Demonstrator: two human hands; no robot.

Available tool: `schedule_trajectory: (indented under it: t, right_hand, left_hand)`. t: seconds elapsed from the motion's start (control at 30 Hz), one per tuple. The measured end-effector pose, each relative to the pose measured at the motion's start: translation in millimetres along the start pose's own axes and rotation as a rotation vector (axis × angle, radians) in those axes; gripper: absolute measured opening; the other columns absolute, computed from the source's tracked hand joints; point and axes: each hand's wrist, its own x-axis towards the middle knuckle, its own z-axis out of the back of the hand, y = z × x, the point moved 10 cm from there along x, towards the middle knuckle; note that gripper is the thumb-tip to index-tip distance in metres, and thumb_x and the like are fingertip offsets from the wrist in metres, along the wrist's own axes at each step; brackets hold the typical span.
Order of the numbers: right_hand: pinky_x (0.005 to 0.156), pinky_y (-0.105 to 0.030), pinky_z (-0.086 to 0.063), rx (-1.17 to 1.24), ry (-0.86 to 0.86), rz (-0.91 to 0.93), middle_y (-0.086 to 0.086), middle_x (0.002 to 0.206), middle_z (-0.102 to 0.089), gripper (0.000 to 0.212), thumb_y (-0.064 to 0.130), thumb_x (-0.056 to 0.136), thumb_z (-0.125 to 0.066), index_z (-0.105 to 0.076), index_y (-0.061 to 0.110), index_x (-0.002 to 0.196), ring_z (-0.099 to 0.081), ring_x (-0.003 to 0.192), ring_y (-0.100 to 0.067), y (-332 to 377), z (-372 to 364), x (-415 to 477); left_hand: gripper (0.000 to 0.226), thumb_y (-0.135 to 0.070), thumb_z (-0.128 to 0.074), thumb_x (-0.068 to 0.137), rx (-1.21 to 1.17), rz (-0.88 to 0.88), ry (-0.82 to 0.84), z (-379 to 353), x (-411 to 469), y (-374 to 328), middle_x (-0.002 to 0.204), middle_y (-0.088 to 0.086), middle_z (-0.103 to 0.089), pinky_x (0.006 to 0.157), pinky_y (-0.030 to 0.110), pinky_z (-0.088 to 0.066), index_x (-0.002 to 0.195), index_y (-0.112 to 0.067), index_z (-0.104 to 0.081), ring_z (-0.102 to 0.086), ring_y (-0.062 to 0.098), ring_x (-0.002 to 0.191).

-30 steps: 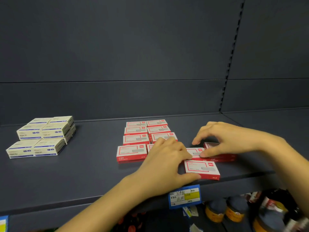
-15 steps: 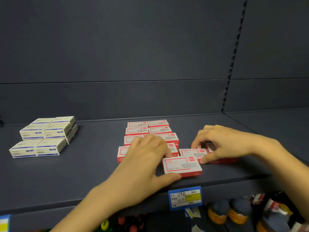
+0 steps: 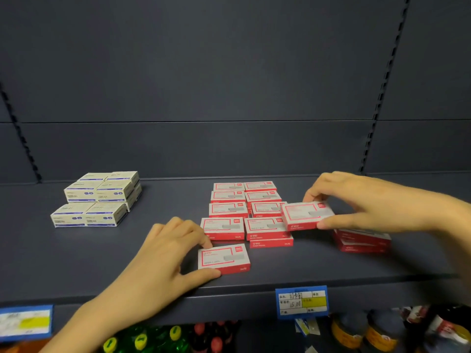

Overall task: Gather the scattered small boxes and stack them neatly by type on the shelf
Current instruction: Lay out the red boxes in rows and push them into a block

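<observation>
Several red and white boxes lie in two neat columns in the middle of the dark shelf. My left hand pinches one red box that rests flat near the front edge, thumb and forefinger on its left end. My right hand holds another red box lifted just above the right column. Two more red boxes sit stacked under my right wrist. White and blue boxes stand stacked in a block at the left.
A blue price tag hangs on the shelf's front lip, and another tag is at the far left. Jars and coloured items fill the lower shelf. The back wall has slotted uprights.
My left hand has slid its red box left along the front edge. My right hand has picked a red box off the right pile and raised it towards the columns.
</observation>
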Motion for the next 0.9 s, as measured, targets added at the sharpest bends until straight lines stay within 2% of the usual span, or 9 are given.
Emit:
schedule_trajectory:
  t: [0.1,0.27,0.4,0.5,0.6,0.67,0.73,0.83,0.9]
  right_hand:
    - [0.087,-0.01,-0.032,-0.03,0.019,0.067,0.03,0.114,-0.039,0.042,0.063,0.08,-0.045,-0.039,0.047,0.118,-0.036,0.104,0.009,24,-11,1]
    - [0.082,-0.012,-0.027,-0.035,0.028,0.076,0.027,0.124,-0.04,0.042,0.063,0.083,-0.042,-0.036,0.046,0.122,-0.031,0.098,0.009,41,-36,6]
    - [0.076,-0.011,-0.025,-0.065,-0.053,0.064,0.028,0.127,-0.04,0.044,0.065,0.083,-0.043,-0.039,0.046,0.123,-0.027,0.096,0.01,42,-40,7]
    - [0.077,-0.006,-0.025,-0.051,-0.101,0.058,0.032,0.121,-0.042,0.048,0.068,0.079,-0.041,-0.042,0.048,0.122,-0.03,0.095,0.011,38,-31,1]
    - [0.088,-0.012,-0.033,-0.008,-0.178,-0.018,0.033,0.112,-0.047,0.05,0.072,0.072,-0.038,-0.049,0.049,0.115,-0.038,0.1,0.011,12,-7,-14]
    - [0.093,-0.024,-0.038,0.023,-0.222,-0.104,0.035,0.106,-0.048,0.051,0.074,0.067,-0.038,-0.053,0.048,0.109,-0.043,0.099,0.009,-17,6,-27]
    - [0.093,-0.026,-0.04,0.045,-0.198,-0.178,0.037,0.105,-0.047,0.055,0.077,0.06,-0.038,-0.051,0.05,0.107,-0.044,0.099,0.009,-42,6,-40]
    - [0.093,-0.022,-0.039,0.056,-0.053,-0.259,0.034,0.109,-0.048,0.063,0.077,0.055,-0.044,-0.049,0.048,0.111,-0.045,0.104,0.004,-69,-15,-51]
    - [0.09,-0.018,-0.039,0.108,-0.002,-0.282,0.033,0.108,-0.05,0.051,0.072,0.061,-0.051,-0.048,0.05,0.107,-0.046,0.106,0.003,-76,-30,-55]
  left_hand:
    - [0.058,-0.078,-0.037,0.062,-0.027,0.024,-0.031,1,1,5,0.098,-0.025,-0.054,0.084,0.016,-0.024,0.098,-0.038,-0.06,-0.037,-0.004,0.095]
    - [0.057,-0.077,-0.042,0.058,-0.066,0.039,-0.068,4,-1,6,0.092,-0.025,-0.058,0.078,0.016,-0.024,0.096,-0.04,-0.064,-0.039,-0.004,0.091]
    - [0.065,-0.078,-0.049,0.052,-0.058,0.075,-0.083,7,-1,8,0.091,-0.025,-0.06,0.083,0.015,-0.027,0.1,-0.037,-0.066,-0.042,-0.003,0.089]
    - [0.07,-0.081,-0.042,0.051,-0.04,0.077,-0.093,10,0,6,0.09,-0.028,-0.06,0.085,0.013,-0.028,0.099,-0.037,-0.066,-0.047,-0.004,0.087]
    - [0.058,-0.08,-0.043,0.058,-0.051,0.056,-0.144,19,3,-2,0.081,-0.027,-0.06,0.08,0.015,-0.032,0.091,-0.037,-0.065,-0.05,-0.005,0.083]
    - [0.049,-0.074,-0.044,0.065,-0.051,0.026,-0.169,23,8,-11,0.079,-0.025,-0.059,0.078,0.016,-0.032,0.087,-0.036,-0.064,-0.051,-0.004,0.082]
    - [0.044,-0.069,-0.043,0.07,-0.054,-0.013,-0.177,25,15,-22,0.079,-0.024,-0.059,0.078,0.017,-0.033,0.087,-0.035,-0.064,-0.05,-0.003,0.082]
    - [0.045,-0.067,-0.038,0.073,-0.052,-0.076,-0.161,24,28,-42,0.086,-0.025,-0.06,0.08,0.014,-0.031,0.09,-0.034,-0.063,-0.046,-0.007,0.084]
    - [0.047,-0.067,-0.038,0.073,-0.051,-0.121,-0.14,21,36,-57,0.092,-0.023,-0.062,0.08,0.013,-0.029,0.093,-0.034,-0.063,-0.046,-0.007,0.087]
